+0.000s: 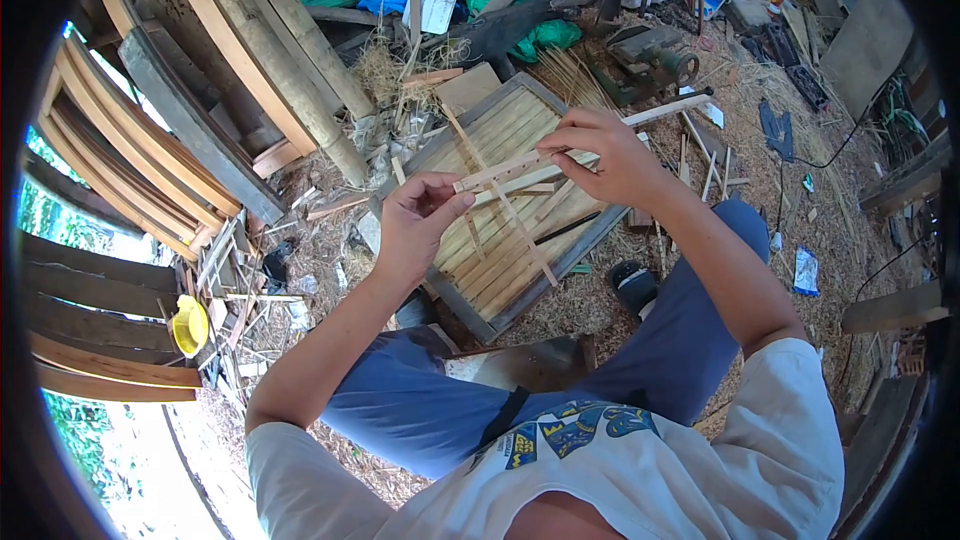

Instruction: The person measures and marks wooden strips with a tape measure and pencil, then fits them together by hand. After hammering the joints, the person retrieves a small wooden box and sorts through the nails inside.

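Between my hands a long, pale wooden strip slants up to the right, with small dark marks near its left part. My left hand pinches its left end. Farther along, my right hand grips the strip from above with thumb and fingers. Below both hands lies a framed wooden slatted panel. A thin lath crosses the panel diagonally, and a dark thin rod rests on its right part.
Curved timbers lean at the upper left. A yellow bowl is at the left. A machine with a wheel stands beyond the panel. Shavings and offcuts cover the ground. A blue packet lies at the right.
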{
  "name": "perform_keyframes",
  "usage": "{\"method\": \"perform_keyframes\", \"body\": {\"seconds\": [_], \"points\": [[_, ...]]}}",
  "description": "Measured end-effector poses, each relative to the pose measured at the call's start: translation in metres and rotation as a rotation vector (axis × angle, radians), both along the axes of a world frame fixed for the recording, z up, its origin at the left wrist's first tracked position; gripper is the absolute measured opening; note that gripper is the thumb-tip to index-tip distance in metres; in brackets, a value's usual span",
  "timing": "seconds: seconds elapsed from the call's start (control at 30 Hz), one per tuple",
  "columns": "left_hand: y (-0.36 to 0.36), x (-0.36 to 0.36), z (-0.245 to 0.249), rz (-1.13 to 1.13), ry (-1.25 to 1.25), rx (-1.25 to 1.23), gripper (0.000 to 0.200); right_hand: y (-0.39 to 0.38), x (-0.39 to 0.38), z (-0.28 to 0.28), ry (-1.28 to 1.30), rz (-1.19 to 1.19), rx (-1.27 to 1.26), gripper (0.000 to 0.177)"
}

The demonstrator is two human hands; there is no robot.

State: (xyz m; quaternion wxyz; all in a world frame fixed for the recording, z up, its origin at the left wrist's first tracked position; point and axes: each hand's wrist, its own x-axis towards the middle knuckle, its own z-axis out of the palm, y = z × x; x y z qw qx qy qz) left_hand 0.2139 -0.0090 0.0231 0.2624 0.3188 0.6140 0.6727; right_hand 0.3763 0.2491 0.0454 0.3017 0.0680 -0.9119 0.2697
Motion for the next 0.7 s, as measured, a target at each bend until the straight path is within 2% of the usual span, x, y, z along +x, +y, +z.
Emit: {"method": "perform_keyframes", "body": {"seconds": [0.7], "points": [[0.0006,0.0025,0.0000,0.008,-0.042,-0.009,0.018,-0.0004,-0.0029,-0.0019,0.023,0.010,-0.017,0.013]]}}
